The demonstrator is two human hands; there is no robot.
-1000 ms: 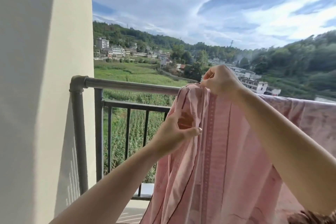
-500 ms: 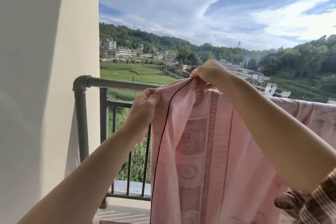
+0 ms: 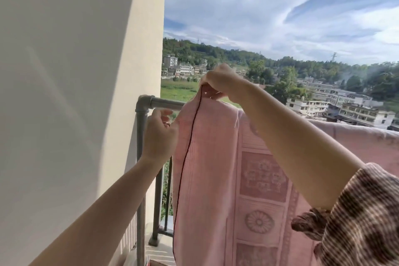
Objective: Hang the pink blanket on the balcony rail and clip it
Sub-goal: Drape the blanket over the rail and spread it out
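The pink blanket (image 3: 218,170), patterned with squares and flowers and edged with a dark seam, hangs over the grey balcony rail (image 3: 166,104) and runs off to the right. My right hand (image 3: 220,82) pinches its top left corner and lifts it a little above the rail. My left hand (image 3: 159,136) grips the blanket's left edge just below the rail, near the rail's corner elbow. No clip is visible.
A cream wall (image 3: 75,93) fills the left side, right beside the rail's grey corner post (image 3: 141,179). Dark railing bars (image 3: 158,201) stand behind the blanket's left edge. Beyond lie fields, houses and wooded hills.
Both hands have carried the blanket's left edge leftward along the rail toward the corner post. The right hand has raised the corner higher. The view has turned left toward the wall.
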